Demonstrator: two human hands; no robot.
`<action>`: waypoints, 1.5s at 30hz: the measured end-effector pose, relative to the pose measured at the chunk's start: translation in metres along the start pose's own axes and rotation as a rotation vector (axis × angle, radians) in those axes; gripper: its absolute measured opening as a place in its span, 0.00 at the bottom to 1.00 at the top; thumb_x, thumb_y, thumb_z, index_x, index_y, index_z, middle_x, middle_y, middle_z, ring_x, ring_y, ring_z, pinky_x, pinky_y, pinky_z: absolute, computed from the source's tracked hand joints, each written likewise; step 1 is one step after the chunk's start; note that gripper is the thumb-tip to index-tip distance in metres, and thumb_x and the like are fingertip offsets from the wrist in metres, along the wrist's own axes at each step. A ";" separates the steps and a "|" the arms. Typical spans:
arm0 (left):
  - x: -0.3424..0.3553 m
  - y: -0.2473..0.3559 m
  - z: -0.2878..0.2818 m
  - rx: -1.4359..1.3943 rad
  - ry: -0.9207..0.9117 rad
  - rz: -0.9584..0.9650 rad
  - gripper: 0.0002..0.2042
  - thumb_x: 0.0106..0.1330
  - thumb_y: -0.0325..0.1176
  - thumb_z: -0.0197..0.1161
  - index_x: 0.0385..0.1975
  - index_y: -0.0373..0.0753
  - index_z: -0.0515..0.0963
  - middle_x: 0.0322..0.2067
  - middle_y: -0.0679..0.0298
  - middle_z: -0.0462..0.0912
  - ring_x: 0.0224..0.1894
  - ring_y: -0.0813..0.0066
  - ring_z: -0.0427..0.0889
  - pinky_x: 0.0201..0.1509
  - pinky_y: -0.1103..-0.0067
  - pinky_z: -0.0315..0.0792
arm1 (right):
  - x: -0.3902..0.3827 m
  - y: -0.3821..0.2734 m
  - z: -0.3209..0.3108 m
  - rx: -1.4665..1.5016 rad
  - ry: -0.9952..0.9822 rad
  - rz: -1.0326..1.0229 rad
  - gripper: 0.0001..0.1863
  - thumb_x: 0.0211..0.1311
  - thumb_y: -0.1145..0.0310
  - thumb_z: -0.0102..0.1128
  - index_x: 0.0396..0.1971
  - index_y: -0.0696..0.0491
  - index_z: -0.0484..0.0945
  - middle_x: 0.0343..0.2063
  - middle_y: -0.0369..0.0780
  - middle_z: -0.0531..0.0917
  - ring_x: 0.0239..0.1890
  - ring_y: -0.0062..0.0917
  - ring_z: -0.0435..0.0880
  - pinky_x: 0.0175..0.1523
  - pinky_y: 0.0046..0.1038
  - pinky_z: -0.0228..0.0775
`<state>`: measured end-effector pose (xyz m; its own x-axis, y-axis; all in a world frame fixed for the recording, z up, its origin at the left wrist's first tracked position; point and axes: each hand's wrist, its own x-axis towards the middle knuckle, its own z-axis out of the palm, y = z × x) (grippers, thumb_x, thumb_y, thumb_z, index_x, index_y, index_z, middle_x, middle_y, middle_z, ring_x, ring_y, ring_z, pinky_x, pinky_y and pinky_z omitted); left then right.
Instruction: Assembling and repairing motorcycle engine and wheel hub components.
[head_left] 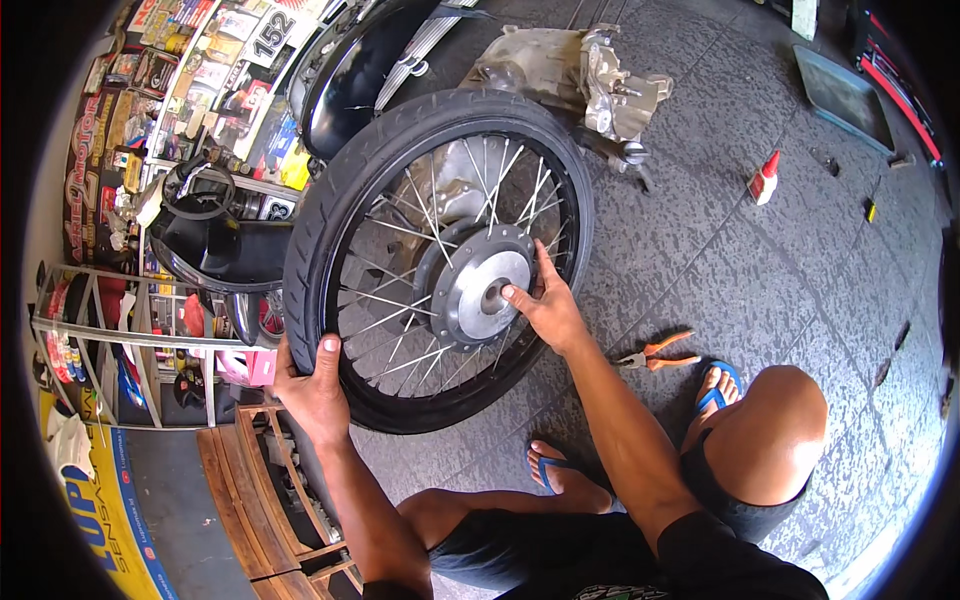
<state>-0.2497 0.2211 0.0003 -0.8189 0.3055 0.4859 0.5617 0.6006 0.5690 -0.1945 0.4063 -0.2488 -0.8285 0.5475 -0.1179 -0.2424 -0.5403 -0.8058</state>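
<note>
A spoked motorcycle wheel [332, 235] with a black tire is tilted up in front of me. My left hand [318, 396] grips the tire at its lower left, thumb on the near side and the fingers mostly hidden behind. At the silver hub [487, 292], my right hand [550, 310] has its thumb by the central hole and a finger stretched along the hub's right edge; its other fingers are hidden. Behind the wheel, partly seen through the spokes, lies a dirty metal engine casing [545, 65].
Orange-handled pliers [660, 352] lie on the tiled floor near my foot. Farther right are a white bottle with a red cap [764, 180] and a grey tray [845, 95]. Black motorcycle bodywork [365, 75] and crowded shelves line the left, above a wooden bench [240, 500].
</note>
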 end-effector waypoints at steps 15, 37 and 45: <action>0.006 0.001 0.002 -0.041 0.015 0.012 0.28 0.57 0.34 0.76 0.54 0.24 0.74 0.43 0.59 0.82 0.44 0.74 0.79 0.56 0.76 0.71 | 0.014 0.011 0.015 0.148 -0.020 0.050 0.50 0.61 0.72 0.70 0.74 0.58 0.44 0.61 0.47 0.73 0.61 0.30 0.74 0.66 0.30 0.65; 0.023 -0.007 0.013 0.174 0.166 0.073 0.32 0.65 0.38 0.70 0.61 0.21 0.68 0.58 0.42 0.75 0.61 0.56 0.74 0.68 0.68 0.62 | 0.021 0.021 0.035 0.330 0.075 0.008 0.46 0.57 0.76 0.72 0.71 0.60 0.52 0.59 0.45 0.73 0.60 0.27 0.74 0.65 0.28 0.67; 0.021 -0.035 0.000 0.187 0.130 0.044 0.33 0.66 0.40 0.69 0.61 0.20 0.66 0.56 0.44 0.76 0.58 0.59 0.75 0.66 0.70 0.64 | 0.033 0.018 0.034 0.189 0.055 -0.082 0.48 0.53 0.71 0.77 0.71 0.58 0.55 0.57 0.43 0.76 0.56 0.28 0.77 0.61 0.30 0.70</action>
<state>-0.2868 0.2071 -0.0095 -0.7650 0.2443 0.5958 0.5553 0.7189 0.4182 -0.2431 0.3931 -0.2477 -0.7748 0.6255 -0.0919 -0.4023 -0.5999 -0.6916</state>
